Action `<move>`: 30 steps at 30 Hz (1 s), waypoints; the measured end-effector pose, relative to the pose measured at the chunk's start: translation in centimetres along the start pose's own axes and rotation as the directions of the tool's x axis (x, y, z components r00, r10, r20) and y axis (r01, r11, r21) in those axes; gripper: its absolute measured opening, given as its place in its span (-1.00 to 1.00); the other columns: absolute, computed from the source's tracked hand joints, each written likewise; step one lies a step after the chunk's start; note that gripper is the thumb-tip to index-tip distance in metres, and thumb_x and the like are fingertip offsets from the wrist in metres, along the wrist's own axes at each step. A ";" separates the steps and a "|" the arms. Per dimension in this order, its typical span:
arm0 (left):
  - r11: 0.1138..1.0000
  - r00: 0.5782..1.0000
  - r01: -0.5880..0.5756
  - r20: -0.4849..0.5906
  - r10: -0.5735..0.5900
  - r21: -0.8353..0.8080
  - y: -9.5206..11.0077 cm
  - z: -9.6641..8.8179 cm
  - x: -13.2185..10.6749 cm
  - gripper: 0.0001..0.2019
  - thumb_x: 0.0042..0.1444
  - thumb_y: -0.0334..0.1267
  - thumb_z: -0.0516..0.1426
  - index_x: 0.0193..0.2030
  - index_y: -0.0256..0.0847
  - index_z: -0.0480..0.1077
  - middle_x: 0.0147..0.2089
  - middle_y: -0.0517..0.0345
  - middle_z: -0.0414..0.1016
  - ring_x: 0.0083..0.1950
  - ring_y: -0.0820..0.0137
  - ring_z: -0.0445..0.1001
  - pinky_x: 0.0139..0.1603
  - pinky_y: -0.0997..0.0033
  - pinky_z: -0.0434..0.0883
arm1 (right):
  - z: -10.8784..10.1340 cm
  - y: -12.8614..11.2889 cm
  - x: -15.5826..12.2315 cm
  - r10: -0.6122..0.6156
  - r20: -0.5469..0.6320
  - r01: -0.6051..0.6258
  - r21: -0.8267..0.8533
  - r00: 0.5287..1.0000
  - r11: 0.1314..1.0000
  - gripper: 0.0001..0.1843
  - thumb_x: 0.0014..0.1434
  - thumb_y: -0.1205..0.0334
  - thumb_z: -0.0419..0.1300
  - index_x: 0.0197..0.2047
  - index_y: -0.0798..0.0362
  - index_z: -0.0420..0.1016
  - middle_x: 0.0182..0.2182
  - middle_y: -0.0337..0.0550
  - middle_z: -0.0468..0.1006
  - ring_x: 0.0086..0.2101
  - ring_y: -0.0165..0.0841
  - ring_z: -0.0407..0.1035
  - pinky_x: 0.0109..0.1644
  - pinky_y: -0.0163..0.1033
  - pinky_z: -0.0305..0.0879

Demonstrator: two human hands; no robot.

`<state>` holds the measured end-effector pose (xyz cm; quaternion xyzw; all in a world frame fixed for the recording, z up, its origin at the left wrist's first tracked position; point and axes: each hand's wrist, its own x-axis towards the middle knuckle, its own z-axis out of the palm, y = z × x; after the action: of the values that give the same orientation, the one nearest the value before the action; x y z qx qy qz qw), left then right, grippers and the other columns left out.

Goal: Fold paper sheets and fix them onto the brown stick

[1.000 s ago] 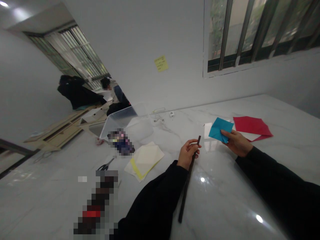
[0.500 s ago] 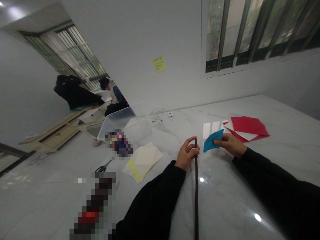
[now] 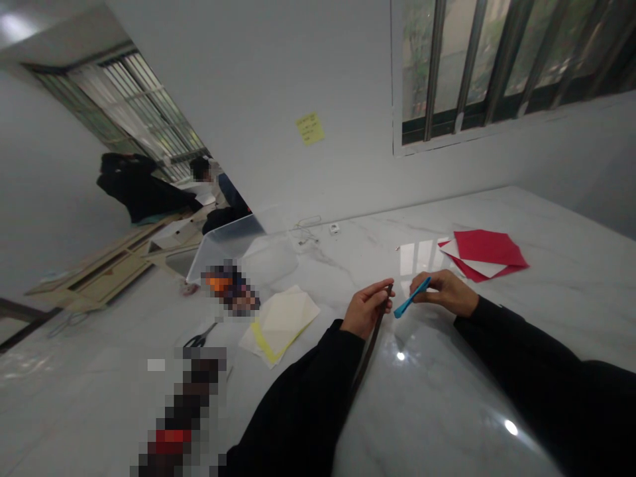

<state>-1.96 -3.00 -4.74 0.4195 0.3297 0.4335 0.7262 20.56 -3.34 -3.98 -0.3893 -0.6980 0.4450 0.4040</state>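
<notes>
The folded blue paper (image 3: 411,297) stands almost edge-on, pinched between the thumb and fingertips of the right hand (image 3: 444,293), so its folds are hard to make out. Its lower tip points to 7 o'clock and stops just short of the dark strip (image 3: 374,338), which is gripped in the curled left hand (image 3: 366,308). The strip runs from that fist toward 7 o'clock, and its lower end is lost against the black left sleeve (image 3: 298,404).

Both hands hover over the white marble desk (image 3: 437,411), with open desk at 5 o'clock from the right hand and more at 12 o'clock, up to the wall. The red paper (image 3: 484,255), with white paper (image 3: 474,266) under its edge, lies at 2 o'clock from the right hand, well clear of it. At 9 o'clock from the left hand lie the cream sheets (image 3: 283,323), edged in yellow, and the scissors (image 3: 199,340) beyond them. A clear plastic box (image 3: 226,248) sits at 10 o'clock, near the desk's left edge. Two pixelated objects (image 3: 231,289) (image 3: 181,411) on the desk cannot be made out. A seated co-worker (image 3: 211,182) is well apart, past the desk.
</notes>
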 end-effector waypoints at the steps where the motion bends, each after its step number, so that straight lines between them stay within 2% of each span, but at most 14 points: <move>1: 1.000 1.000 0.011 -0.001 -0.011 -0.017 0.1 0.0 0.0 -0.58 -0.07 -0.22 0.33 -0.03 -0.32 0.52 -0.25 0.02 0.49 -0.38 0.49 0.40 -0.33 0.44 0.28 | 0.0 0.0 0.0 0.002 0.003 -0.002 -0.011 1.000 1.000 -0.81 0.03 0.06 0.35 -0.37 0.01 0.62 -0.37 -0.18 0.61 -0.31 -0.27 0.48 -0.13 -0.16 0.38; 7: 1.000 1.000 -0.001 -0.012 0.001 -0.022 0.2 0.0 0.0 -0.56 -0.10 -0.23 0.35 -0.03 -0.28 0.50 -0.26 0.07 0.48 -0.40 0.53 0.40 -0.33 0.47 0.29 | 0.0 0.2 -0.1 0.022 0.029 -0.021 -0.030 0.999 0.999 -0.77 0.05 0.04 0.34 -0.34 0.05 0.60 -0.36 -0.17 0.61 -0.31 -0.28 0.48 -0.12 -0.16 0.38; 12: 0.998 0.989 -0.050 -0.138 0.056 0.046 -0.1 -1.2 0.8 -0.56 -0.12 -0.21 0.35 -0.06 -0.23 0.45 -0.24 0.10 0.48 -0.35 0.49 0.42 -0.30 0.47 0.34 | 0.2 0.3 0.0 0.070 -0.032 -0.070 -0.002 0.997 0.998 -0.71 0.00 -0.01 0.36 -0.36 0.06 0.62 -0.37 -0.15 0.63 -0.31 -0.23 0.49 -0.11 -0.13 0.40; 14: 0.987 0.971 -0.074 -0.217 0.104 0.141 -0.2 -2.0 1.2 -0.61 -0.12 -0.25 0.33 -0.10 -0.22 0.42 -0.23 0.10 0.48 -0.34 0.48 0.42 -0.31 0.48 0.33 | 0.1 0.4 0.0 0.106 -0.108 -0.100 0.055 0.989 0.993 -0.68 -0.05 -0.03 0.39 -0.34 0.06 0.64 -0.36 -0.13 0.64 -0.30 -0.21 0.51 -0.12 -0.12 0.41; 16: 0.947 0.935 -0.089 -0.301 0.186 0.308 -0.2 -2.6 1.5 -0.70 -0.10 -0.34 0.27 -0.17 -0.21 0.40 -0.19 0.10 0.47 -0.31 0.46 0.42 -0.29 0.44 0.35 | -0.2 0.6 0.0 0.142 -0.198 -0.120 0.116 0.970 0.986 -0.65 -0.10 -0.03 0.41 -0.32 0.05 0.64 -0.34 -0.13 0.65 -0.30 -0.20 0.51 -0.14 -0.12 0.42; 18: 0.828 0.872 -0.096 -0.354 0.337 0.552 -0.1 -2.9 1.4 -0.75 -0.09 -0.44 0.19 -0.21 -0.20 0.41 -0.11 0.07 0.46 -0.19 0.37 0.44 -0.17 0.35 0.38 | -0.7 0.8 0.1 0.163 -0.294 -0.126 0.141 0.942 0.982 -0.65 -0.11 -0.03 0.42 -0.31 0.05 0.65 -0.34 -0.14 0.66 -0.31 -0.21 0.51 -0.16 -0.13 0.43; 19: 0.726 0.839 -0.106 -0.331 0.432 0.680 0.0 -2.8 1.2 -0.73 -0.10 -0.49 0.15 -0.21 -0.19 0.43 -0.06 0.05 0.45 -0.08 0.31 0.43 -0.07 0.28 0.38 | -0.9 0.9 0.1 0.166 -0.343 -0.125 0.139 0.925 0.982 -0.64 -0.10 -0.03 0.42 -0.31 0.05 0.65 -0.33 -0.14 0.66 -0.32 -0.21 0.50 -0.17 -0.13 0.43; 20: 0.599 0.815 -0.127 -0.261 0.517 0.790 0.1 -2.7 0.9 -0.69 -0.10 -0.53 0.12 -0.19 -0.18 0.44 -0.01 0.04 0.43 0.02 0.27 0.39 0.04 0.22 0.34 | -1.1 1.1 0.1 0.167 -0.390 -0.124 0.133 0.906 0.983 -0.63 -0.10 -0.03 0.42 -0.30 0.05 0.64 -0.33 -0.13 0.66 -0.33 -0.22 0.50 -0.18 -0.13 0.43; 22: 0.345 0.816 -0.232 -0.011 0.578 0.909 0.2 -2.1 0.3 -0.59 -0.09 -0.58 0.08 -0.11 -0.13 0.46 0.09 0.06 0.40 0.17 0.24 0.30 0.22 0.15 0.22 | -1.4 1.4 0.2 0.167 -0.461 -0.118 0.134 0.872 0.984 -0.61 -0.09 -0.05 0.42 -0.27 0.06 0.64 -0.31 -0.11 0.66 -0.33 -0.21 0.50 -0.19 -0.12 0.43; 24: 0.188 0.847 -0.398 0.281 0.451 0.898 0.1 -1.5 -0.2 -0.56 -0.04 -0.56 0.09 -0.03 -0.09 0.47 0.12 0.09 0.41 0.19 0.26 0.28 0.27 0.16 0.17 | -1.5 1.7 0.3 0.172 -0.494 -0.106 0.159 0.852 0.982 -0.58 -0.07 -0.05 0.41 -0.22 0.07 0.62 -0.27 -0.09 0.66 -0.30 -0.20 0.51 -0.16 -0.09 0.44; 26: 0.125 0.836 -0.528 0.487 0.254 0.840 -0.2 -1.0 -0.5 -0.66 0.04 -0.42 0.16 -0.03 -0.06 0.49 0.10 0.11 0.44 0.14 0.25 0.32 0.22 0.19 0.21 | -1.5 1.9 0.3 0.185 -0.512 -0.103 0.183 0.839 0.978 -0.56 -0.07 -0.05 0.41 -0.19 0.07 0.62 -0.23 -0.08 0.66 -0.26 -0.18 0.51 -0.11 -0.07 0.44; 28: 0.074 0.821 -0.568 0.557 0.125 0.820 -0.3 -0.8 -0.6 -0.81 0.09 -0.25 0.21 -0.13 -0.06 0.53 0.03 0.12 0.49 0.08 0.24 0.35 0.16 0.21 0.24 | -1.4 1.9 0.3 0.197 -0.526 -0.108 0.195 0.827 0.975 -0.57 -0.07 -0.04 0.42 -0.19 0.06 0.62 -0.22 -0.08 0.66 -0.23 -0.17 0.52 -0.05 -0.04 0.44; 30: 0.000 0.846 -0.529 0.527 0.081 0.849 -0.2 -0.8 -0.5 -0.87 0.13 -0.17 0.20 -0.23 -0.07 0.55 -0.06 0.13 0.52 0.01 0.25 0.38 0.10 0.22 0.25 | -1.4 1.8 0.3 0.205 -0.538 -0.107 0.208 0.818 0.972 -0.58 -0.08 -0.03 0.42 -0.20 0.04 0.62 -0.22 -0.10 0.67 -0.22 -0.17 0.53 -0.01 -0.03 0.43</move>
<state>-2.81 -3.25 -5.22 0.9212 0.3034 0.1680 0.1763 22.06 -2.09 -5.24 -0.5221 -0.4760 0.4015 0.5828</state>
